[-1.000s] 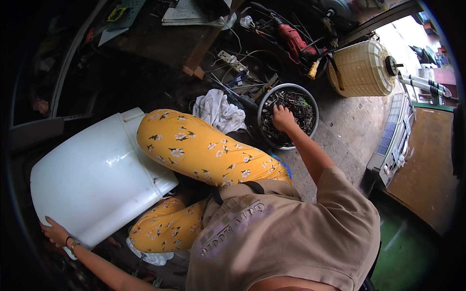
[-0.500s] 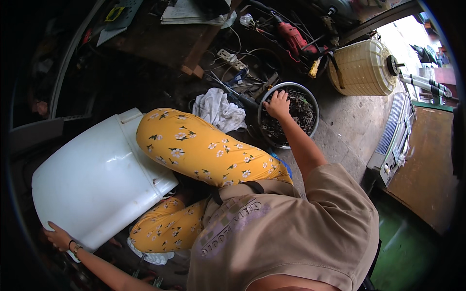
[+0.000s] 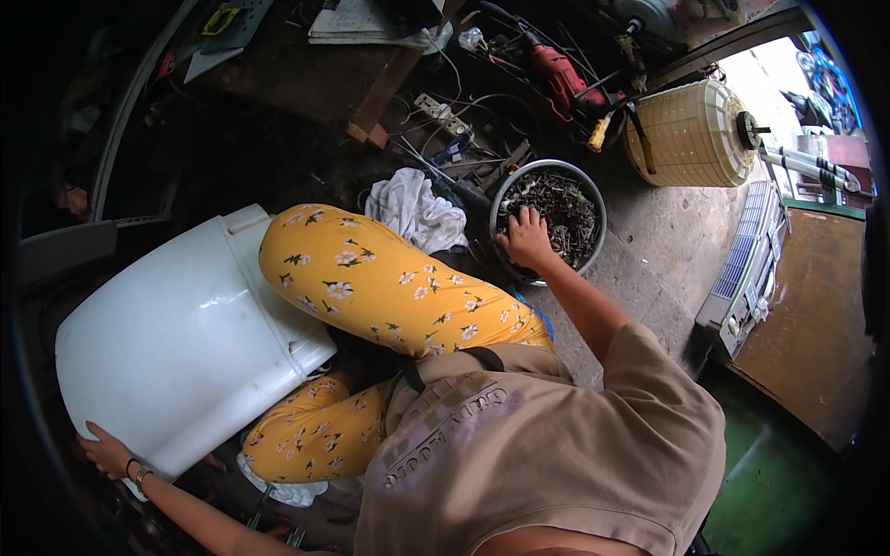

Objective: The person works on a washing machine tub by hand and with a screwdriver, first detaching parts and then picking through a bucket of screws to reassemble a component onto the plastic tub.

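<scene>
My left hand [image 3: 109, 454] grips the lower left corner of a large glossy white casing [image 3: 176, 334], its thumb on top and the other fingers partly hidden beyond the edge. The casing leans against my legs. My right hand [image 3: 527, 239] reaches into a round metal bowl [image 3: 603, 218] on the floor. Its fingers lie slightly apart on a heap of small dark pieces [image 3: 567, 206] that look like screws and bolts. I see nothing held between those fingers.
A crumpled white cloth [image 3: 417, 208] lies left of the bowl. Beyond it are a power strip [image 3: 443, 113], cables, tools and a red power drill [image 3: 556, 72]. A cream slatted drum [image 3: 691, 134] and a grey grilled panel [image 3: 742, 269] stand at the right.
My right hand has drawn back toward me within the bowl, now over its nearer left side. My left hand stays on the casing's corner.
</scene>
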The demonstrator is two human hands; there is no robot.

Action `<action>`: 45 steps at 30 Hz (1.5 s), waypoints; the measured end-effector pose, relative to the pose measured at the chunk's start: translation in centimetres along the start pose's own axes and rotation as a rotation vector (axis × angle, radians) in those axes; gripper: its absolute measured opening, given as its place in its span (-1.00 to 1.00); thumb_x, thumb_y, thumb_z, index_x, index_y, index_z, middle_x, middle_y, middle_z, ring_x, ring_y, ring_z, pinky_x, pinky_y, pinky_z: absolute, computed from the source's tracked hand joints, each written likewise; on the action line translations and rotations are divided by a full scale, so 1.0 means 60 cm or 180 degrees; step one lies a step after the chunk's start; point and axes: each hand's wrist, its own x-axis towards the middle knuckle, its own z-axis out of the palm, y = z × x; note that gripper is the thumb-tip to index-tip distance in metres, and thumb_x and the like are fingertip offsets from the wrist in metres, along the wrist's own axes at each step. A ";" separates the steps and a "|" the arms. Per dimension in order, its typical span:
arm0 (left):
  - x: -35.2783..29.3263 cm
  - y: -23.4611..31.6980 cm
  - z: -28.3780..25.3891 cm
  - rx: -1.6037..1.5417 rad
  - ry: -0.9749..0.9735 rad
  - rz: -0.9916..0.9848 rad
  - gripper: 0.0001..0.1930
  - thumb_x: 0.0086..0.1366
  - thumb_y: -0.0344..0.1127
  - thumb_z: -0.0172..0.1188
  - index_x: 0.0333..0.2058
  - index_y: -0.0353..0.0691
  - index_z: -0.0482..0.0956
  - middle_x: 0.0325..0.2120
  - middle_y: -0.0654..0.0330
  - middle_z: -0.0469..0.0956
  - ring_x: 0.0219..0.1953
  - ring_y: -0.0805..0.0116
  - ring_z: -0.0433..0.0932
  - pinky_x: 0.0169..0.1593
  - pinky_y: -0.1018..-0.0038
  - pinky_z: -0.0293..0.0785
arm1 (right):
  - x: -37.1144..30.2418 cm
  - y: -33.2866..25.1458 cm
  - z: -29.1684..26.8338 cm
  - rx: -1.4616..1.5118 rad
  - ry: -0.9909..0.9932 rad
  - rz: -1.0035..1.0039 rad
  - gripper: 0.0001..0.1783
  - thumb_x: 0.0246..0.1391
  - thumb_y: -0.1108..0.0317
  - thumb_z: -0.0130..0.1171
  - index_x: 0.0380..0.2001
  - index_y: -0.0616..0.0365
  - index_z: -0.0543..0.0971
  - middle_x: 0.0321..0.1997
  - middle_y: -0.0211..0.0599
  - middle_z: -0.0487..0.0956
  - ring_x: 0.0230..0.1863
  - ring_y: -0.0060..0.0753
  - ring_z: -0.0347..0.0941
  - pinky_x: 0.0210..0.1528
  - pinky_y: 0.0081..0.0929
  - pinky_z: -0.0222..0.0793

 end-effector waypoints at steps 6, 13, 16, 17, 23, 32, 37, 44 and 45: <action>0.003 -0.007 0.007 -0.0010 0.0038 0.0026 -0.35 0.14 0.37 -0.32 0.15 0.24 0.16 0.06 0.18 0.33 0.03 -0.08 0.34 0.00 -0.10 0.18 | 0.010 -0.006 -0.046 0.0014 -0.0341 0.0118 -0.52 -0.03 0.05 0.04 -0.11 0.14 0.44 0.06 -0.05 0.30 0.10 -0.01 0.18 0.07 0.06 0.08; 0.004 0.001 -0.002 -0.0005 -0.0015 0.0039 -0.36 0.15 0.36 -0.31 0.14 0.23 0.18 0.05 0.18 0.35 0.02 -0.10 0.35 -0.01 -0.09 0.20 | 0.043 0.053 -0.049 0.0384 -0.0803 -0.0520 -0.69 -0.13 0.26 0.05 -0.26 0.09 0.55 -0.12 -0.20 0.43 -0.01 -0.14 0.32 0.01 -0.07 0.22; 0.002 0.004 -0.004 0.0051 0.0029 0.0046 -0.36 0.15 0.36 -0.32 0.14 0.22 0.18 0.04 0.18 0.35 0.01 -0.10 0.35 -0.01 -0.09 0.22 | 0.057 0.085 -0.046 0.0847 -0.1199 -0.1022 -0.62 -0.14 0.38 0.04 -0.15 0.12 0.51 0.00 -0.13 0.40 0.05 -0.08 0.30 0.09 -0.33 0.24; 0.001 0.005 -0.005 0.0042 0.0045 0.0062 -0.36 0.15 0.36 -0.32 0.14 0.22 0.18 0.04 0.17 0.35 0.01 -0.10 0.35 -0.02 -0.09 0.22 | 0.054 0.084 -0.043 0.0939 -0.1154 -0.1054 -0.61 -0.14 0.38 0.05 -0.14 0.11 0.50 0.00 -0.12 0.41 0.06 -0.06 0.30 0.09 -0.31 0.24; 0.005 0.008 -0.005 0.0027 -0.0049 0.0015 -0.36 0.15 0.36 -0.33 0.15 0.24 0.16 0.06 0.17 0.32 0.05 -0.08 0.31 0.02 -0.08 0.18 | 0.014 0.054 -0.048 0.0945 -0.0201 -0.1041 -0.67 -0.15 0.45 0.10 -0.20 0.14 0.51 -0.11 -0.10 0.47 -0.03 -0.04 0.35 0.00 -0.23 0.29; 0.003 0.019 -0.019 0.0036 -0.0104 0.0031 -0.37 0.16 0.35 -0.32 0.14 0.25 0.18 0.05 0.17 0.34 0.04 -0.08 0.33 0.00 -0.08 0.21 | 0.117 0.197 -0.086 0.0581 0.1180 0.0394 -0.89 -0.19 0.34 0.15 -0.49 -0.03 0.60 -0.42 -0.27 0.51 -0.30 -0.14 0.42 -0.27 -0.25 0.38; 0.003 0.022 -0.020 0.0060 -0.0059 0.0054 -0.37 0.16 0.35 -0.33 0.13 0.24 0.19 0.04 0.17 0.35 0.03 -0.06 0.34 0.01 -0.08 0.20 | 0.135 0.196 -0.052 0.0142 0.0103 0.0235 -0.87 -0.24 0.27 0.18 -0.50 -0.08 0.61 -0.43 -0.30 0.55 -0.27 -0.17 0.45 -0.26 -0.23 0.35; 0.003 0.021 -0.022 0.0020 -0.0029 0.0073 -0.37 0.16 0.35 -0.34 0.13 0.23 0.19 0.05 0.19 0.33 0.03 -0.07 0.34 0.01 -0.07 0.21 | 0.143 0.174 -0.022 -0.0528 -0.0032 -0.0062 -0.87 -0.25 0.29 0.16 -0.52 0.00 0.61 -0.41 -0.27 0.57 -0.22 -0.23 0.46 -0.23 -0.22 0.31; 0.002 0.020 -0.023 0.0024 -0.0055 0.0054 -0.37 0.16 0.35 -0.33 0.13 0.23 0.19 0.06 0.19 0.33 0.03 -0.07 0.34 0.01 -0.07 0.21 | 0.147 0.174 -0.032 -0.0512 -0.0119 -0.0114 -0.85 -0.26 0.29 0.17 -0.52 0.03 0.60 -0.41 -0.23 0.57 -0.24 -0.22 0.47 -0.23 -0.22 0.33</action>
